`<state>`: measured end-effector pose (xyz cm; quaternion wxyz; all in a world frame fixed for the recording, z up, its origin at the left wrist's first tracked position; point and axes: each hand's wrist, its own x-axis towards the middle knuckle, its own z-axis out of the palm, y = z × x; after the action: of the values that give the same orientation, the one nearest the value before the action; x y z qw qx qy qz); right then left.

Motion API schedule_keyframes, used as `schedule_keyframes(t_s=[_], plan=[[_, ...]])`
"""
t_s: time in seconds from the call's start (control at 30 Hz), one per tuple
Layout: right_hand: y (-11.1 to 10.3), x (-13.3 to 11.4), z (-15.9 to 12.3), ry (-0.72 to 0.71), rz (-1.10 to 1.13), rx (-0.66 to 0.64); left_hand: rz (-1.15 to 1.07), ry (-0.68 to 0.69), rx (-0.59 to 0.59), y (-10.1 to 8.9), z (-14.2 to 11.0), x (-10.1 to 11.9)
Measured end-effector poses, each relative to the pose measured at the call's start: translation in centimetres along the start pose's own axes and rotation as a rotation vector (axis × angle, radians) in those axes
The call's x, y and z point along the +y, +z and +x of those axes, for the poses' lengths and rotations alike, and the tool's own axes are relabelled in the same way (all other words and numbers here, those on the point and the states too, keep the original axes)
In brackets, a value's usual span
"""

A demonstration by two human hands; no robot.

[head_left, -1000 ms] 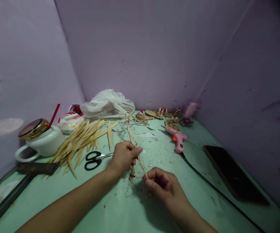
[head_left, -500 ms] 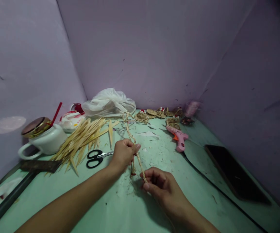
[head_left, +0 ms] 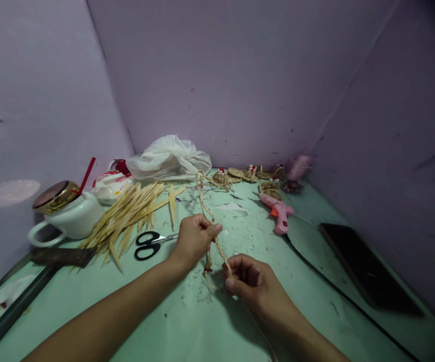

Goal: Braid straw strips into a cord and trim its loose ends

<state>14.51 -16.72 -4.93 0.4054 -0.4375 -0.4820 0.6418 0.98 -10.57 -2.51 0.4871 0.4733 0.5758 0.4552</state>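
A braided straw cord [head_left: 222, 252] runs between my two hands, with a loop standing up beyond the left one. My left hand [head_left: 196, 237] pinches the cord at its middle, thumb against the fingers. Lower and to the right, my right hand [head_left: 253, 284] grips the same cord between thumb and fingertips. From under the left hand hangs a short end with a small red tie [head_left: 207, 271]. A thin tail of the cord trails below the right hand toward the front edge. Black-handled scissors [head_left: 150, 245] lie just left of my left hand, their blade tips hidden behind it.
Dry straw strips [head_left: 132, 208] are piled left, beside a white mug [head_left: 77, 218] and a hammer [head_left: 61, 257]. A pink glue gun [head_left: 278, 213] with a black cable and a dark phone [head_left: 368, 269] lie right. Woven straw pieces [head_left: 243, 174] and a plastic bag [head_left: 170, 158] line the back.
Both hands have shifted slightly to the right with the cord. The loop beyond my left hand now stands straighter. Both pinches stay closed.
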Motion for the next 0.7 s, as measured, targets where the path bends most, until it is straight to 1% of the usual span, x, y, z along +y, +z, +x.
schedule_keyframes(t_s=[0.1,0.17,0.23,0.33,0.37,0.4,0.43,0.47,0.5,0.53,0.57,0.6,0.63,0.67,0.7], plan=[[0.0,0.0,0.0,0.008,0.051,-0.022,0.044,0.029,-0.021,0.1,-0.3,-0.1],[-0.4,-0.4,0.0,0.016,0.000,0.027,0.065,0.031,-0.038,0.3,-0.4,-0.6],[-1.5,-1.2,0.0,-0.027,-0.158,0.146,0.072,0.028,-0.049,0.6,-0.4,-1.3],[-4.3,-3.4,-0.3,-0.204,-0.475,0.386,0.067,0.001,-0.055,0.9,-0.3,-2.2],[-5.2,-4.2,-0.5,-0.246,-0.527,0.485,0.064,-0.008,-0.061,1.0,-0.3,-2.3],[-5.9,-4.9,-0.9,-0.267,-0.538,0.583,0.061,-0.013,-0.070,1.0,-0.3,-2.5],[-6.5,-5.6,-1.3,-0.271,-0.510,0.649,0.061,-0.016,-0.081,1.0,-0.3,-2.5],[-6.9,-6.1,-1.9,-0.250,-0.433,0.657,0.064,-0.017,-0.092,1.0,-0.3,-2.5],[-7.2,-6.5,-2.4,-0.212,-0.336,0.570,0.071,-0.017,-0.101,1.0,-0.3,-2.6],[-7.5,-6.8,-2.9,-0.134,-0.303,0.417,0.081,-0.018,-0.105,0.9,-0.2,-2.6],[-7.9,-6.9,-3.4,-0.047,-0.332,0.275,0.092,-0.020,-0.106,0.9,-0.2,-2.6],[-8.5,-7.0,-3.7,0.015,-0.424,0.225,0.101,-0.020,-0.105,0.9,-0.1,-2.6],[-9.4,-7.1,-4.0,-0.008,-0.539,0.363,0.107,-0.020,-0.107,0.9,-0.1,-2.7],[-10.6,-7.0,-4.2,-0.056,-0.666,0.560,0.107,-0.015,-0.109,0.9,0.0,-2.9],[-11.9,-6.9,-4.3,-0.081,-0.821,0.718,0.103,-0.006,-0.111,1.0,0.2,-3.0]])
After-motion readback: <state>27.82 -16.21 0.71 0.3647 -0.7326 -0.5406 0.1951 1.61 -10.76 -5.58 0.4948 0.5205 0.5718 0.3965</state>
